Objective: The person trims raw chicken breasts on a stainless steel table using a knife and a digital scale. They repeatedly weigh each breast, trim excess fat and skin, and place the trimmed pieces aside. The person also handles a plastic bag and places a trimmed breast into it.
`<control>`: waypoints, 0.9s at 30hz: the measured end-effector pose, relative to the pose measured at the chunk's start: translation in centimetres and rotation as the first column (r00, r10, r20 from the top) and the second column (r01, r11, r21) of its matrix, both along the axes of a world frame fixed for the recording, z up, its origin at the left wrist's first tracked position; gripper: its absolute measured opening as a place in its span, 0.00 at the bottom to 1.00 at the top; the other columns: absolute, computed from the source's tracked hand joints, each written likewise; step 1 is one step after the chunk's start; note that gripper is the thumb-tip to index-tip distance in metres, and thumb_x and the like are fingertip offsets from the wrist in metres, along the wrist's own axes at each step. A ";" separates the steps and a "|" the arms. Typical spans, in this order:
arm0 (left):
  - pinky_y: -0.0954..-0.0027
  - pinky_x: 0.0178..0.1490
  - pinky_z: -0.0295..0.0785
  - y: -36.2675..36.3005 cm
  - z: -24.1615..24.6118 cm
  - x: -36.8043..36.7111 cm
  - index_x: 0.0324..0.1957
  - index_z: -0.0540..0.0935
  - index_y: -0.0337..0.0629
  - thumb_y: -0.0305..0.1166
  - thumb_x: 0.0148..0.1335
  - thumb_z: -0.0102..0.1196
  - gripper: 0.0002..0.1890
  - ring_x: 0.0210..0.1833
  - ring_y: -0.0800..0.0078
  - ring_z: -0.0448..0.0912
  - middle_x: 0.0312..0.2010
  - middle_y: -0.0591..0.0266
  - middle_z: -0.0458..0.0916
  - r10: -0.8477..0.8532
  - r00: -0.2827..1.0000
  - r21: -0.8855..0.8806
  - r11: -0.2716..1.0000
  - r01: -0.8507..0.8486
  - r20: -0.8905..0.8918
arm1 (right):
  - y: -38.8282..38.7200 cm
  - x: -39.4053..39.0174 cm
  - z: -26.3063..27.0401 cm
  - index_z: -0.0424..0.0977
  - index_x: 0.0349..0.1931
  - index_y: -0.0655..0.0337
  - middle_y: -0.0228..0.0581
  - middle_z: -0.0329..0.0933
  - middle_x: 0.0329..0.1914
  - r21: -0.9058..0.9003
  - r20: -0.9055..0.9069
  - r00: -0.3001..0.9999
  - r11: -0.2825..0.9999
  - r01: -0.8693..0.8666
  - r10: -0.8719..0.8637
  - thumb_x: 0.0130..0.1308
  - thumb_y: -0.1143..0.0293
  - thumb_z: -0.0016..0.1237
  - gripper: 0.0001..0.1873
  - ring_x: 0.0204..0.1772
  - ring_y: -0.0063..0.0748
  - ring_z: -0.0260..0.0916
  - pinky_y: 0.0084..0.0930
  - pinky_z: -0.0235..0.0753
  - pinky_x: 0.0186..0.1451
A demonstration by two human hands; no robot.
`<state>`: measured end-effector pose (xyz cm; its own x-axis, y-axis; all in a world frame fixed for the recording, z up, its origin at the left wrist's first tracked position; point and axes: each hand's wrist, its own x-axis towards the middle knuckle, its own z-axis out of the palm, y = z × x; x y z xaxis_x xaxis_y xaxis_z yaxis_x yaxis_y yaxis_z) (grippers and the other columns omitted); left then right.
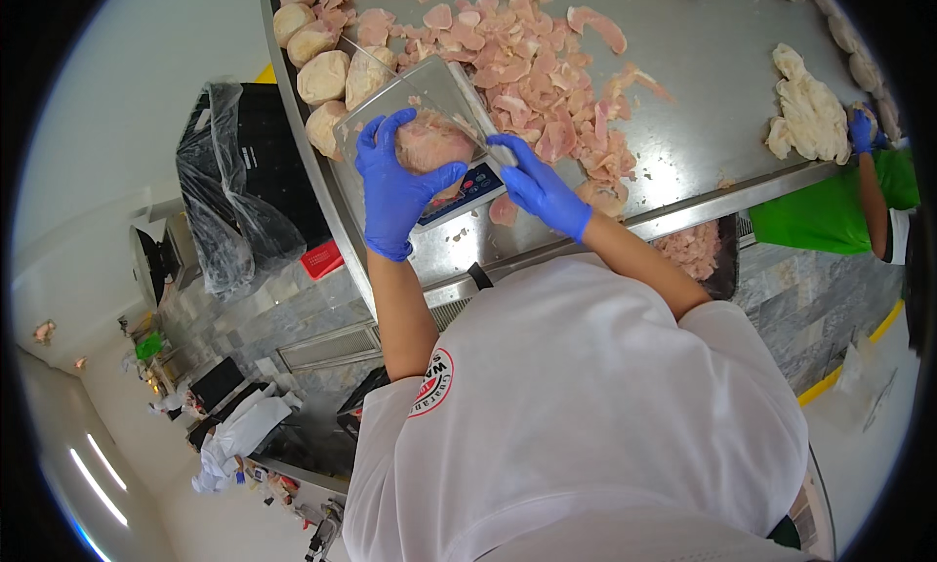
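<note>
My left hand (402, 177), in a blue glove, grips a rounded lump of raw pinkish meat (433, 141) over the clear top of a digital scale (457, 203). Close by on the right, my right hand (538, 188), also gloved in blue, is closed on the handle of a long thin knife (443, 119). The blade points up and left across the scale. Beyond the scale lies a heap of thin raw meat slices (527, 78). Several pale rounded meat pieces (323, 77) line the table's left edge.
The steel table (688, 64) has a raised rim. At right, a gloved co-worker in a green apron (812, 210) is beside a pale heap (809, 111). A black crate (267, 159) under plastic stands left. A bin of meat pieces (692, 248) sits below the table edge.
</note>
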<state>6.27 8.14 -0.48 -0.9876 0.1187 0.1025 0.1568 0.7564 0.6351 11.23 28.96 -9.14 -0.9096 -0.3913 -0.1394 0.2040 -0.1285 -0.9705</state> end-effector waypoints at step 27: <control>0.55 0.70 0.60 -1.2 -0.1 -0.2 0.56 0.74 0.52 0.39 0.25 0.81 0.47 0.66 0.52 0.62 0.61 0.53 0.63 -0.205 0.979 0.112 0.972 0.204 -0.003 | -0.1 -2.2 -0.6 0.57 0.71 0.57 0.26 0.64 0.28 -0.179 0.182 0.979 0.982 -0.057 0.090 0.73 0.51 0.41 0.31 0.24 0.16 0.54 0.16 0.58 0.27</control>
<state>6.05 6.93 -0.62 -0.9444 0.3067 0.1185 0.2954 0.6330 0.7156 9.02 28.84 -9.75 -0.8412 -0.4892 -0.2305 0.3965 -0.2681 -0.8780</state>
